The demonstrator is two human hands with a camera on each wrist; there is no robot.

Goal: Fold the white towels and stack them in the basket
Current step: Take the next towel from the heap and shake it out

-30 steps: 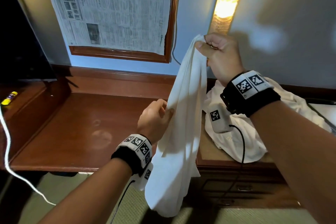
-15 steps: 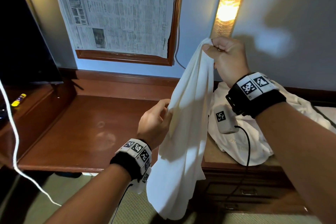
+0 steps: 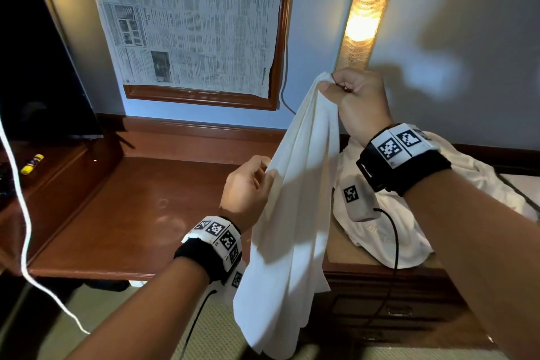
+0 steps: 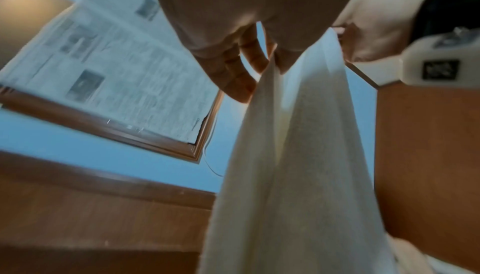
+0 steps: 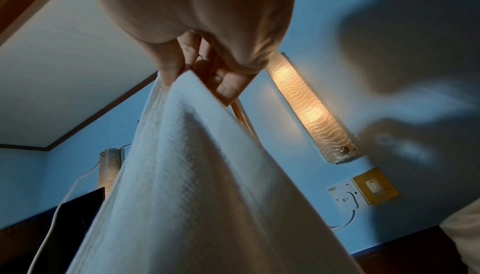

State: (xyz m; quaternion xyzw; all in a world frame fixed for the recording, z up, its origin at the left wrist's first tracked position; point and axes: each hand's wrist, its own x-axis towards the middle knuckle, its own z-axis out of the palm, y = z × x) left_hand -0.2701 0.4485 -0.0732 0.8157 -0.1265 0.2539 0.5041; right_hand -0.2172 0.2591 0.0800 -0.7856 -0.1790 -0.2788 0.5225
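Fingers [image 5: 168, 67] pinch woven white towel [image 3: 292, 213] | right hand [image 3: 362, 105] top corner | left hand [image 3: 245, 190] side edge | hangs in soft folds

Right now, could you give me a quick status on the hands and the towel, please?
Right hand pinches towel top corner, held high. Left hand pinches its edge lower down. Towel hangs unfolded; more towels heaped behind. No basket in view.
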